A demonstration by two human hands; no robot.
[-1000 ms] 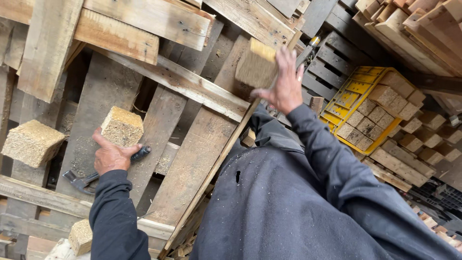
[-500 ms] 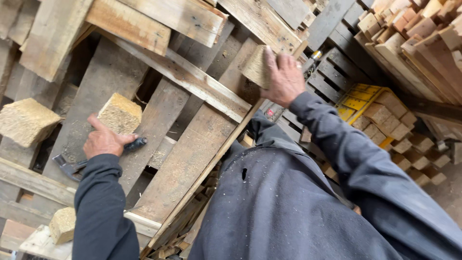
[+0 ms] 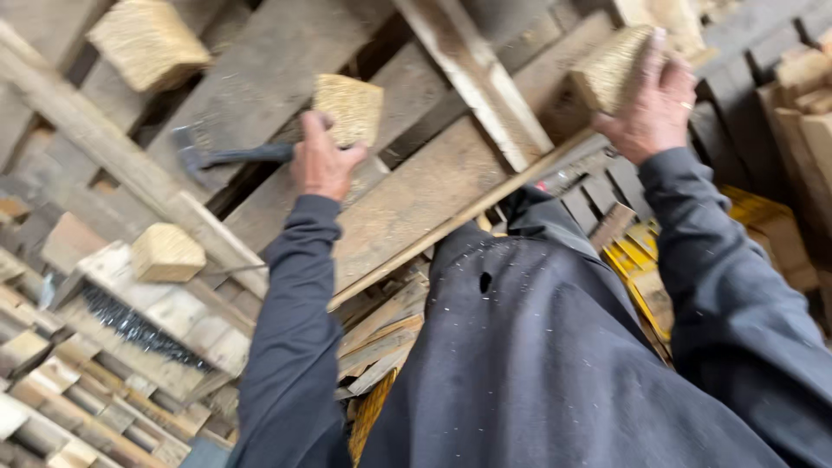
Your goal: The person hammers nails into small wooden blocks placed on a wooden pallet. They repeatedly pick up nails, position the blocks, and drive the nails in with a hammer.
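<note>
Two hands on the pallet: left hand fingers grip a wood block; right hand fingers clasp another block at its edge.

No labels, signs or screens show. The only package-like things are yellow crates: one yellow plastic crate with a slatted wall sits right of centre, partly hidden behind the dark jacket, and a yellow crate edge peeks out at the lower middle of the frame beneath stacked boards. Both are blurred, so their full shape cannot be told
</note>
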